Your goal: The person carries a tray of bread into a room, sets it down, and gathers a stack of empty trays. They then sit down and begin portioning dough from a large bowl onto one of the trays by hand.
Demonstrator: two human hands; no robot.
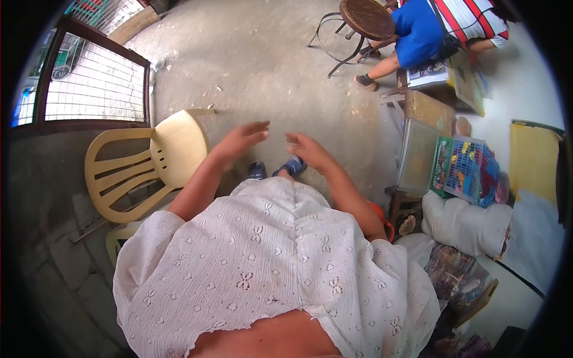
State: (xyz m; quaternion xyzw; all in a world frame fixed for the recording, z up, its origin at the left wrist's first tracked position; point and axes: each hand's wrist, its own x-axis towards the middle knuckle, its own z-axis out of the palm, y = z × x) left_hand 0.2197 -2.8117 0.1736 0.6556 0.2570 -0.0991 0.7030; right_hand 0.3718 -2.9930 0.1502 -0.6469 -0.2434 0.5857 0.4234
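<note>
Both of my hands are held out in front of my body above the concrete floor [262, 71], a short gap between them. My left hand [242, 141] has its fingers stretched toward the right and holds nothing. Facing it, my right hand [309, 150] is also without anything in it, its fingers apart and slightly bent. Below the hands my feet show in dark blue footwear [292, 165]. Nearest to my left arm is a cream plastic chair [182, 146], which neither hand touches.
At the left is a metal-framed mesh gate [95, 83]. A round wooden stool [367, 19] stands at the top beside a person in blue shorts [419, 33], who bends over a box. Along the right wall are a blue basket [467, 167], a stuffed white sack [465, 225] and bagged goods.
</note>
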